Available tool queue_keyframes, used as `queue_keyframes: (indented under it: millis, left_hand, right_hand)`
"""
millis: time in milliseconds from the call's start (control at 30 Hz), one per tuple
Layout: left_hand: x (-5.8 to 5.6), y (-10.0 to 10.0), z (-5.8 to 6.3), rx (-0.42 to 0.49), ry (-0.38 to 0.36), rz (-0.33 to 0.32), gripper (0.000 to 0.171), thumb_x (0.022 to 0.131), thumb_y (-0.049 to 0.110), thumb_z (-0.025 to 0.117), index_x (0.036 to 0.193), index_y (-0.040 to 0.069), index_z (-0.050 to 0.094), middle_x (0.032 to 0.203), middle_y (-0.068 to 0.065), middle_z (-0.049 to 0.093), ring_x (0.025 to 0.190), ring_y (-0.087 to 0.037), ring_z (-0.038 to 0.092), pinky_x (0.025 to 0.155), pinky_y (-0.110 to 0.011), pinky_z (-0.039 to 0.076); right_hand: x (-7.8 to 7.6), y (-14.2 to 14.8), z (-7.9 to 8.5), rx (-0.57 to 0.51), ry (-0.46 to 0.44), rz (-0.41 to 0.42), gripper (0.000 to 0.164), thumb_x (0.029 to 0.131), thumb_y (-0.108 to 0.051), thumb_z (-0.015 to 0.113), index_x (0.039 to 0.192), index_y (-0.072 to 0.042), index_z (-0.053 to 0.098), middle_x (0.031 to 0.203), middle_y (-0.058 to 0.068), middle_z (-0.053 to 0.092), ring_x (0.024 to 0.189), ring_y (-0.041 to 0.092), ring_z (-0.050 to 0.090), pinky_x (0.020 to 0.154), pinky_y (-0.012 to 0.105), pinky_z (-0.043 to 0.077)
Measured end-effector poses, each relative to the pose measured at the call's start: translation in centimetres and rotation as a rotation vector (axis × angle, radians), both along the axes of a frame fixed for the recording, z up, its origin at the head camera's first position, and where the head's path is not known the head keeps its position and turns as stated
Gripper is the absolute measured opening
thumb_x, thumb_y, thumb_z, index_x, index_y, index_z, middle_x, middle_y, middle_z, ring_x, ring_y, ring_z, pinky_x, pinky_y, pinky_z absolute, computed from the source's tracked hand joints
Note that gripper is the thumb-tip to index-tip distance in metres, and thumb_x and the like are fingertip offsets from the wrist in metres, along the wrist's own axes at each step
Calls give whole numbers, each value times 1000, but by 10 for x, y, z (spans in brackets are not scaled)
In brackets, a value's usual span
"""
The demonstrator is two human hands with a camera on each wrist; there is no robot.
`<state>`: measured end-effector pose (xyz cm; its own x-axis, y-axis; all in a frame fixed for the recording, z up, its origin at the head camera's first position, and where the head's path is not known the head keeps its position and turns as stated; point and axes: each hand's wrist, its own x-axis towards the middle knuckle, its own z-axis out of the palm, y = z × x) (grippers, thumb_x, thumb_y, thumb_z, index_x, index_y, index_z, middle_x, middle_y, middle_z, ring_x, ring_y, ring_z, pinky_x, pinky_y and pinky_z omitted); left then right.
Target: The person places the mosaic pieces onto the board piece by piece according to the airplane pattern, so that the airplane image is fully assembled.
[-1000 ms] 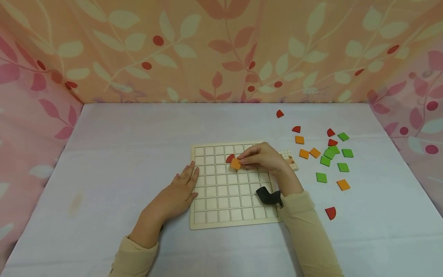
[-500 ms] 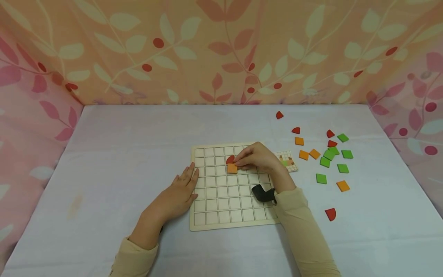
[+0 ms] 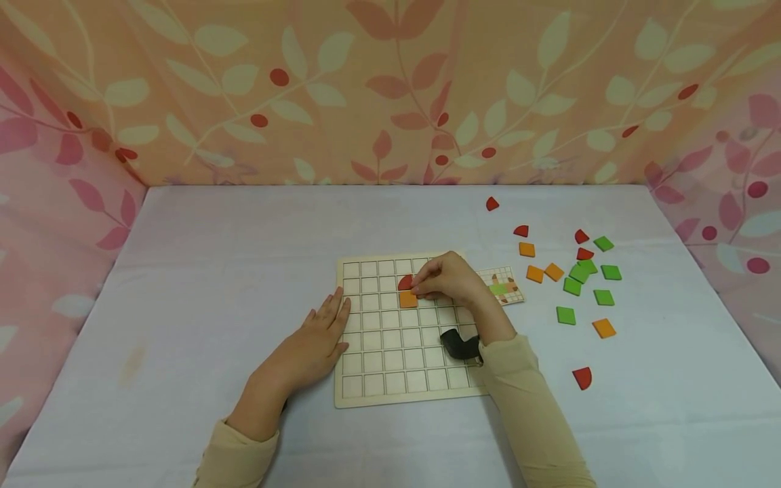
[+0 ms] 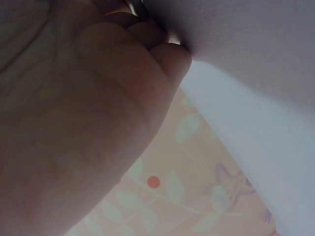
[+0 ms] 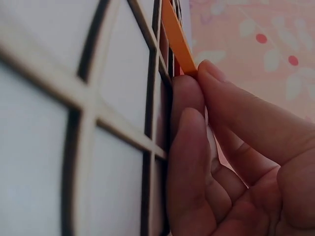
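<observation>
My right hand (image 3: 450,279) pinches an orange square tile (image 3: 407,299) by its right side, over a cell of the pale gridded board (image 3: 396,402). Seen from the right wrist, the orange tile (image 5: 178,39) is held at one corner between thumb and finger, slanting down toward the grid. Just behind it on the board lies a red quarter-circle piece (image 3: 405,282), partly covered by my fingertips. My left hand (image 3: 312,344) lies palm down with its fingers extended, fingertips at the board's left edge. In the left wrist view the left hand (image 4: 93,108) fills much of the picture.
A small pattern card (image 3: 512,288) lies right of the board, partly behind my right wrist. Farther right are several loose green tiles (image 3: 565,316), orange tiles (image 3: 604,329) and red quarter-circles (image 3: 582,377). A black wrist mount (image 3: 457,344) hangs over the board. A patterned curtain (image 3: 390,88) closes the table's back.
My right hand has moved slightly left, bringing the orange tile from a skewed position into line with a cell just in front of the red piece. My left hand has stayed put.
</observation>
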<state>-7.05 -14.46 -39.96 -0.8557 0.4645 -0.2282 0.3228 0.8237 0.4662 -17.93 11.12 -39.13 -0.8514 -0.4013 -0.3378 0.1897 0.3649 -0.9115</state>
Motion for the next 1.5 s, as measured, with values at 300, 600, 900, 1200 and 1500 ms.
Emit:
queue_keyframes:
  millis: [300, 600, 900, 1200, 1500]
  left_hand:
    - [0, 1, 2, 5, -12, 6, 65, 98, 17, 49, 148, -6, 13, 156, -19, -2, 142, -36, 5, 111, -54, 14]
    - [0, 0, 1, 1, -15, 7, 65, 98, 16, 49, 148, -6, 13, 156, -20, -2, 142, -36, 5, 112, -54, 13]
    - [1, 0, 2, 16, -4, 5, 65, 97, 16, 50, 147, -7, 15, 155, -21, -1, 141, -38, 6, 111, -55, 14]
    - [1, 1, 2, -1, -11, 10, 65, 98, 16, 49, 148, -6, 14, 156, -19, -1, 142, -36, 5, 112, -53, 13]
    - [1, 0, 2, 12, -8, 10, 65, 98, 16, 49, 147, -7, 14, 155, -20, 0, 142, -36, 5, 111, -54, 13]
  right_hand:
    - [2, 0, 1, -21, -2, -23, 11, 78, 8, 71, 87, 13, 67, 77, 13, 69, 64, 14, 65, 61, 26, 55]
    - [3, 3, 1, -3, 21, -32, 13, 77, 6, 73, 88, 11, 69, 79, 11, 70, 65, 15, 66, 64, 27, 56]
    - [5, 4, 2, -13, -3, -14, 15, 77, 5, 73, 90, 12, 69, 80, 12, 70, 66, 15, 67, 65, 29, 57]
    - [7, 13, 0, -83, -40, -6, 18, 81, 5, 69, 95, 14, 67, 83, 11, 71, 73, 15, 69, 69, 30, 56]
    - [12, 56, 2, -253, -129, -70, 11, 84, 5, 66, 95, 6, 67, 85, 8, 71, 82, 19, 69, 81, 36, 54]
